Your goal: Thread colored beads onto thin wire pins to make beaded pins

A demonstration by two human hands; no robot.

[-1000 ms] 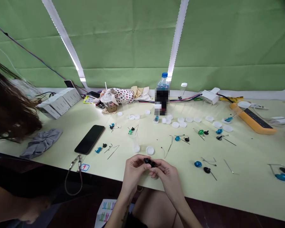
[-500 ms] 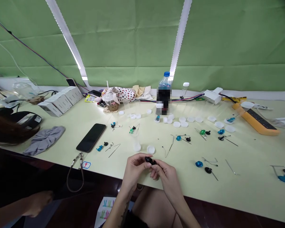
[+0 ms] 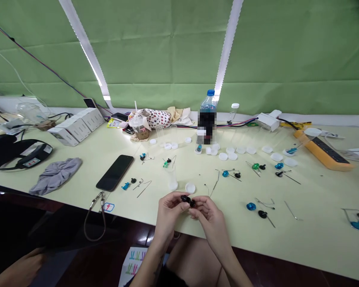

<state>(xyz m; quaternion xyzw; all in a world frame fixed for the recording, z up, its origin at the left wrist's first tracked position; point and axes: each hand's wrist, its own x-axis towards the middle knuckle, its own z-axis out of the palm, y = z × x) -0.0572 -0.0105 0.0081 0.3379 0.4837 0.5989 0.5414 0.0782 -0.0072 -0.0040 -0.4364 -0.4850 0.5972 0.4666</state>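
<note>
Small glossy black parts (image 3: pixel 185 199) sit between my two hands, above the front edge of the table. My left hand (image 3: pixel 169 211) pinches one end with thumb and fingers. My right hand (image 3: pixel 208 215) has its fingertips closed on the other end, a round black piece (image 3: pixel 192 203). Just beyond the hands lie a white cap (image 3: pixel 190 187) and a clear plastic cup (image 3: pixel 172 180). A bent metal wire (image 3: pixel 214 184) rests to the right of them.
Blue pieces (image 3: pixel 251 206), black discs (image 3: pixel 262 214) and wires are scattered across the table. Several white caps (image 3: pixel 241 150) lie before a bottle (image 3: pixel 208 103). A phone (image 3: pixel 115 173) is at left, an orange power strip (image 3: pixel 326 153) at right. Another person's hand (image 3: pixel 28 265) shows lower left.
My right fingers have shifted on the black parts, and the round piece now shows more. At the left, the neighbour's head has left the view and their hand has moved left.
</note>
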